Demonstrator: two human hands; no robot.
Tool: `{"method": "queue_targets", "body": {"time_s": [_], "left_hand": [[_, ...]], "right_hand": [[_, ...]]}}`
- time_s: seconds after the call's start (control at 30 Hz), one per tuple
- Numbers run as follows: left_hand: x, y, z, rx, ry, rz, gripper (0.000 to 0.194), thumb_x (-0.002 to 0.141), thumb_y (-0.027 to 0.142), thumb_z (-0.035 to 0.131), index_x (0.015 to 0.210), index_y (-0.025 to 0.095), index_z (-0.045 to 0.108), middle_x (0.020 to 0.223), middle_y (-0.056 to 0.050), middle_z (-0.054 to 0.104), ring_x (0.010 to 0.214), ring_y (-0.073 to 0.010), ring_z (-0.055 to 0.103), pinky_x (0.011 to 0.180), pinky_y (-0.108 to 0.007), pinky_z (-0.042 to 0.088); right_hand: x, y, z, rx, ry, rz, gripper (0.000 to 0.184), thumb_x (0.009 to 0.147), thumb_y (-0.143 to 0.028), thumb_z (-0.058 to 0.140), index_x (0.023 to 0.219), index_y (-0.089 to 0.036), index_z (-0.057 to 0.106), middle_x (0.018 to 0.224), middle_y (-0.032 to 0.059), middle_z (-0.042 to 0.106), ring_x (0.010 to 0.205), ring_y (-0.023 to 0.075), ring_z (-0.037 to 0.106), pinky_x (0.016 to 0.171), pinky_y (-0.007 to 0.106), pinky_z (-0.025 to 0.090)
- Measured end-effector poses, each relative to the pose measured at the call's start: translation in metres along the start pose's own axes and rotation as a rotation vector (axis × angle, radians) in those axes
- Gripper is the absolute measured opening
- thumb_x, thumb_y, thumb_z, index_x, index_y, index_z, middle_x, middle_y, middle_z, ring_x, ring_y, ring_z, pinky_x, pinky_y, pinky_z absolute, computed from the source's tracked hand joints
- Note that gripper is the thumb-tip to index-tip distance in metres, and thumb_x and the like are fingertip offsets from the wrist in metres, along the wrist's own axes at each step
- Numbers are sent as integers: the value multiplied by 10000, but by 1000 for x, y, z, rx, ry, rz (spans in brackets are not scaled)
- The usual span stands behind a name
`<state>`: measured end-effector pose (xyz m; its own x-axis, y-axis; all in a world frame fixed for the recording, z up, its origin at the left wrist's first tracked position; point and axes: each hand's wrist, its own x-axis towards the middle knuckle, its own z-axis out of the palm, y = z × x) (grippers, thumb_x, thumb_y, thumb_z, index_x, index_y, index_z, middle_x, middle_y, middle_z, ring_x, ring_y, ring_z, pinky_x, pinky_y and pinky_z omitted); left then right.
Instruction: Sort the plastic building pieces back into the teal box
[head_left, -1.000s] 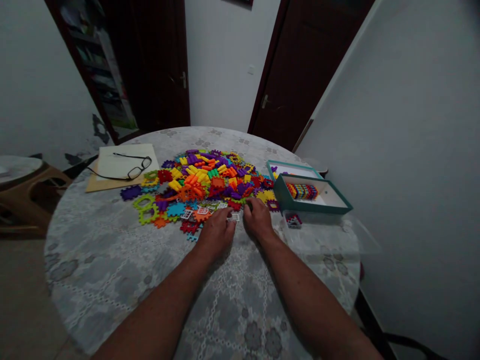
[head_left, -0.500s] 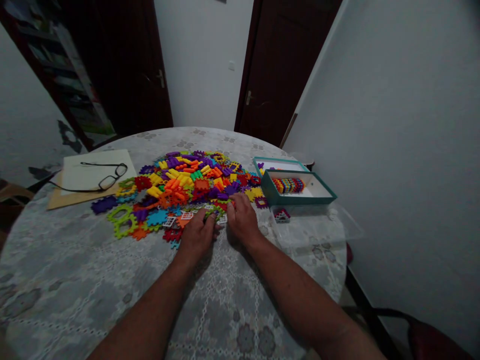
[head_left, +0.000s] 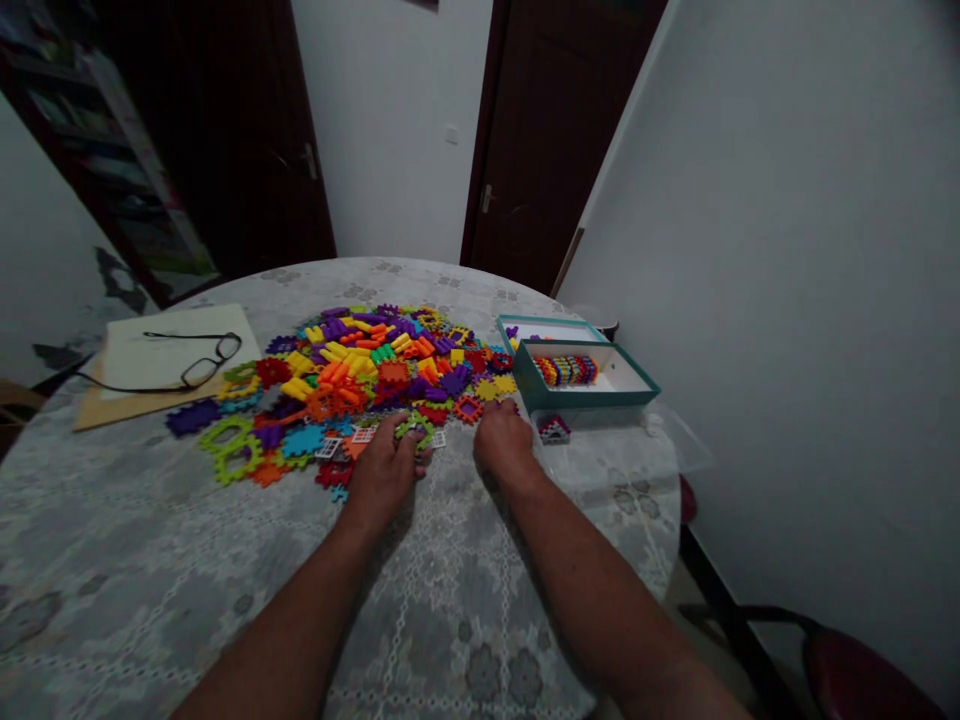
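My left hand (head_left: 384, 462) is closed around a lime-green gear-edged building piece (head_left: 415, 430) at the near edge of a heap of plastic pieces. A white window-grid piece (head_left: 439, 438) lies just right of it, and another white grid piece (head_left: 329, 447) lies to the left. My right hand (head_left: 505, 440) has its fingers curled at the heap's right end, by yellow gear-edged pieces (head_left: 495, 387) and an orange-and-purple square frame piece (head_left: 468, 409). Its fingertips are mostly hidden, so what they grip cannot be made out.
Beside the heap stands a green-rimmed box (head_left: 592, 398) holding a row of multicoloured pieces, with a shallow lid (head_left: 551, 328) behind it. A small assembled frame (head_left: 554, 430) sits on clear plastic (head_left: 615, 455). Glasses (head_left: 201, 370) rest on papers (head_left: 176, 325) at the left.
My right hand has moved right, away from my left hand, to the heap's right end. My left hand keeps the green piece. The view has shifted slightly.
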<state>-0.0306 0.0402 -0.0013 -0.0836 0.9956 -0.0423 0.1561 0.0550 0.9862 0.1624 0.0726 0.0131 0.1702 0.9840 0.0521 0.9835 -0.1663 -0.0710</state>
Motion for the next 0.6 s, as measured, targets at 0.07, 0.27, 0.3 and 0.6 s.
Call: {"method": "queue_targets", "body": {"time_s": [0.07,0.27,0.3,0.6], "left_hand": [[0,-1,1,-15,-7,-16,442,1023,377,590,1440,230,599,1191,-105,795,933,-230,832,706,-325,692],[4,-6,3,-43,4,-42,485,1022,324,577,1499,232,572,1205,-115,784,937,-222,822,670,-303,679],[4,-7,3,-42,4,-43,485,1018,321,584,1496,238,575,1185,-107,787,929,-219,821,664,-296,674],[1,-1,4,-60,11,-57,486,1014,305,575,1493,224,578,1121,-96,796,893,-210,819,638,-272,653]], "right_hand": [[0,0,0,-4,-7,-24,368,1067,-136,485,1379,-132,680,1366,262,657,1099,302,801,902,392,641],[2,3,-2,87,8,-18,326,1072,-157,521,1365,-180,660,1260,195,723,1059,287,793,900,371,596],[2,4,-2,123,18,-15,325,1066,-176,545,1372,-188,653,1251,186,737,1083,290,784,915,369,585],[11,4,10,884,101,-108,375,907,-293,613,1259,-220,719,1046,46,788,964,224,727,845,311,542]]}}
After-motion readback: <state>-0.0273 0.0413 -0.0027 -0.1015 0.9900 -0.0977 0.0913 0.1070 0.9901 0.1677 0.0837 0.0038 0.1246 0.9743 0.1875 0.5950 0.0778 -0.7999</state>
